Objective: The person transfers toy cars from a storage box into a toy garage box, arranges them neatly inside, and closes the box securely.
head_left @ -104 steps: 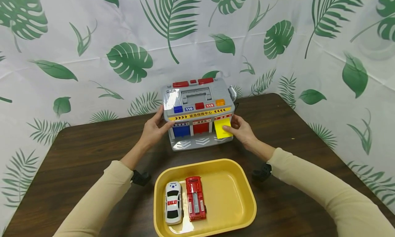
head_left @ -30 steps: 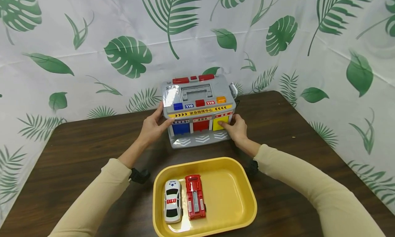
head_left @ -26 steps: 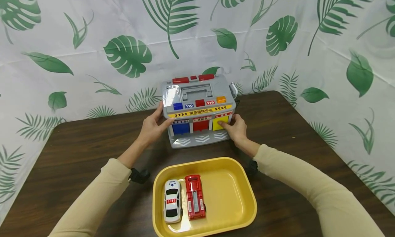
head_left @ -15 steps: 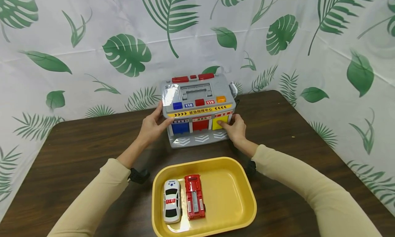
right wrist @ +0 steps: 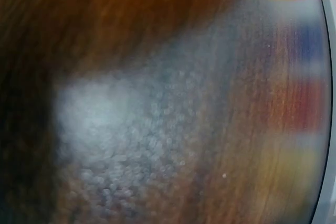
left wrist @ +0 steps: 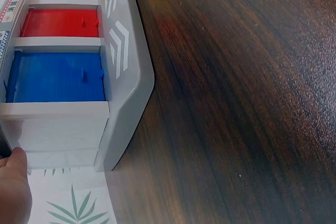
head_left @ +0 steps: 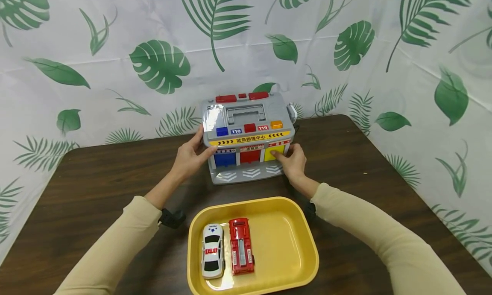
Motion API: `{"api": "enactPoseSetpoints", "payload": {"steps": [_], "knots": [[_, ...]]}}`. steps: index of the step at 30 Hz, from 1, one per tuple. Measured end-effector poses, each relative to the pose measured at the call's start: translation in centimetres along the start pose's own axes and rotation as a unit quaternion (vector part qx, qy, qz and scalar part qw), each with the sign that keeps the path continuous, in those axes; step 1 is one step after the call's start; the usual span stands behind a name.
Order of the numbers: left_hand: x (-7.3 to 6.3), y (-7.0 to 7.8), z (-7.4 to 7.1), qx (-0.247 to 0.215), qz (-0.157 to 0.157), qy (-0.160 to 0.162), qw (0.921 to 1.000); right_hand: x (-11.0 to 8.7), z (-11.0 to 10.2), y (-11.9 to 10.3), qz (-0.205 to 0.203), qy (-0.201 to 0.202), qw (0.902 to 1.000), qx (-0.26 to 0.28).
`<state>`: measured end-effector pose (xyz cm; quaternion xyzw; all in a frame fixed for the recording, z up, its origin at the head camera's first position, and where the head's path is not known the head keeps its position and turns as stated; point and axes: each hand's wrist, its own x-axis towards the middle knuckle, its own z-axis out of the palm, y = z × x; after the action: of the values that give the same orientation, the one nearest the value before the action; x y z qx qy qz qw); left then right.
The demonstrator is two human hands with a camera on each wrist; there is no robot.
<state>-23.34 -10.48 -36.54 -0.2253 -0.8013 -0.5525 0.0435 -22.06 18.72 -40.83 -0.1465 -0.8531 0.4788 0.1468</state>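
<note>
A grey toy emergency station [head_left: 250, 137] stands at the table's back, with blue [head_left: 225, 159], red [head_left: 250, 156] and yellow [head_left: 273, 153] doors lying flush in its front. My left hand [head_left: 188, 158] holds its left end, the thumb by the front corner; the fingers behind are partly hidden. In the left wrist view only part of the left hand [left wrist: 14, 187] shows at the white side wall [left wrist: 58, 132]. My right hand [head_left: 295, 162] is round the right end, thumb pressing the yellow door. The right wrist view is blurred and shows no hand.
In front of the station sits a yellow tray [head_left: 282, 243]. A white police car [head_left: 212, 252] and a red fire truck [head_left: 241, 246] lie in its left half. A leaf-print cloth [head_left: 246, 39] hangs behind the dark wooden table [head_left: 115, 188].
At 3.5 seconds ago the yellow door stuck out, with my right hand at it. It now lies flush under the right thumb. The hands have barely moved over the last second.
</note>
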Motion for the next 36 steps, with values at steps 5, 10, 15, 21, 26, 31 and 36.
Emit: {"api": "enactPoseSetpoints", "payload": {"steps": [5,10,15,21,26,31,36], "knots": [[0.0,-0.1,0.1,0.0,0.001,0.002,1.0,0.1,0.0,-0.1,0.008,0.004,1.0,-0.003],[0.1,0.0,0.1,0.004,0.004,0.004,1.0,0.2,0.0,-0.3,0.012,0.011,0.9999,-0.003],[0.1,0.1,0.1,0.009,-0.001,0.004,1.0,0.3,0.0,-0.4,0.022,0.013,0.9997,-0.004],[0.2,0.0,0.2,0.012,-0.007,0.004,0.9999,0.3,0.0,-0.5,0.025,0.014,0.9996,-0.007],[0.2,-0.3,0.2,0.011,-0.007,0.004,0.9999,0.4,0.1,-0.4,0.023,0.018,0.9995,-0.009],[0.1,0.2,0.1,0.015,-0.015,0.004,0.9998,0.6,0.1,-0.5,0.014,0.019,0.9996,-0.018],[-0.3,2.7,-0.1,0.011,-0.016,0.0,0.9998,0.7,-0.1,-0.6,0.012,0.01,0.9996,-0.025]]}}
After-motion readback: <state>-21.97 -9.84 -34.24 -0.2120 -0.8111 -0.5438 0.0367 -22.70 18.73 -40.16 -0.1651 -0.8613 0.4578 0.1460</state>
